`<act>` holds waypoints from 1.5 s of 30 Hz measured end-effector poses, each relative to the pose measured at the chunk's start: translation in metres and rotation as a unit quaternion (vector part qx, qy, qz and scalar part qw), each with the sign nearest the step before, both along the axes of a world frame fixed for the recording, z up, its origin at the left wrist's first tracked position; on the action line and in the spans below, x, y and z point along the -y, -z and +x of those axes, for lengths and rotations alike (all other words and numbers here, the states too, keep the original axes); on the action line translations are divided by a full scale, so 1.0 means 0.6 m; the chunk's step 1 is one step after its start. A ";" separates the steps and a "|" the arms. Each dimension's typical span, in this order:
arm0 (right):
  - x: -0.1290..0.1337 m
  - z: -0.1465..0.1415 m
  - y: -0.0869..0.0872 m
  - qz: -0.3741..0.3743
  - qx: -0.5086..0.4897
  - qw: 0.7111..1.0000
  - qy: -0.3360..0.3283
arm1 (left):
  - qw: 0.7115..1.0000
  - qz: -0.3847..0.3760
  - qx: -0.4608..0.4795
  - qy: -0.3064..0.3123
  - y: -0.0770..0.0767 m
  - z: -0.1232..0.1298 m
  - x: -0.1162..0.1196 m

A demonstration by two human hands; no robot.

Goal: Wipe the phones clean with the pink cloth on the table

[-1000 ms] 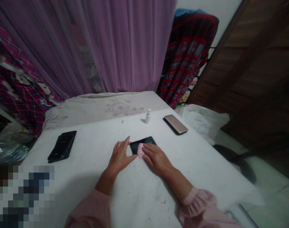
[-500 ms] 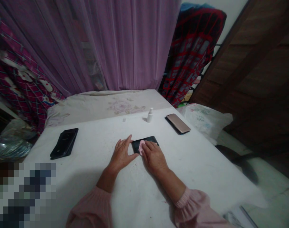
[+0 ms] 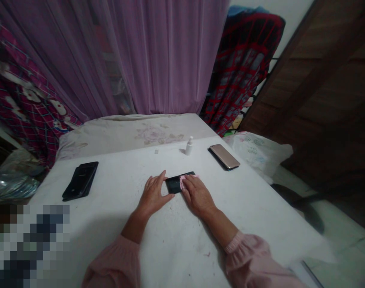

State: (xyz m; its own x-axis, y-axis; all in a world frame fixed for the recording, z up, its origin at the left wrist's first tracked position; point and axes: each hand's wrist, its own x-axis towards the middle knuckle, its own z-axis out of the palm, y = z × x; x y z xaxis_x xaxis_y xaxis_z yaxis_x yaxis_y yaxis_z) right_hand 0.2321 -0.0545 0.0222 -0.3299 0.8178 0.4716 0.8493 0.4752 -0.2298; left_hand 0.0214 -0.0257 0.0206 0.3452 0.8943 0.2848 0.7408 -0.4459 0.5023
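A black smartphone (image 3: 174, 185) lies flat on the white-covered table, its right part hidden by my right hand and a cloth. My left hand (image 3: 152, 195) steadies the phone's left end, thumb at the near corner and fingers at the far one. Under the fingers of my right hand (image 3: 200, 197) a pink cloth (image 3: 182, 183) is pressed onto the phone's surface. Beyond the phone stands a small white spray bottle (image 3: 188, 147).
To the left sits a stack of dark phones (image 3: 81, 180). A gold phone (image 3: 225, 156) rests on a dark one at the right. A small pale square (image 3: 156, 151) lies near the back. A white plastic bag (image 3: 260, 150) is beside the table's right edge.
My right hand has slid the pink cloth to the right across the phone, baring more of its middle. My left hand keeps its place at the left end.
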 end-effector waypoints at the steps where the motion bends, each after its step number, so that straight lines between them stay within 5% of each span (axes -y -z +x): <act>1: -0.002 -0.003 0.000 -0.001 0.000 1.000 -0.007 | 1.000 0.000 -0.001 0.000 0.000 0.000 0.000; 8: 0.005 0.009 -0.007 0.008 0.000 0.998 -0.066 | 1.000 -0.003 -0.003 -0.003 -0.001 0.001 0.000; 17: 0.021 -0.036 0.004 -0.001 -0.007 0.995 0.097 | 1.000 -0.001 -0.002 -0.003 0.000 0.001 0.001; 29: 0.003 0.014 0.015 0.041 -0.006 0.997 -0.058 | 1.000 0.002 -0.004 0.002 0.002 0.000 -0.001; 37: 0.003 -0.006 0.009 0.011 -0.001 1.000 0.009 | 1.000 0.009 0.000 -0.002 0.002 0.001 0.000; 45: 0.010 0.021 -0.008 -0.004 0.001 0.999 -0.050 | 1.000 -0.001 -0.003 0.005 -0.002 0.001 0.001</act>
State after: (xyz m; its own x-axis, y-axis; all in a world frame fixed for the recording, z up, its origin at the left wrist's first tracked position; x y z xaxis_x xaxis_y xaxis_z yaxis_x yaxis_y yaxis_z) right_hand 0.2445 -0.0605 0.0267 -0.4107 0.7845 0.4646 0.7988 0.5552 -0.2315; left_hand 0.0218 -0.0263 0.0216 0.3552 0.8914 0.2816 0.7399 -0.4522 0.4981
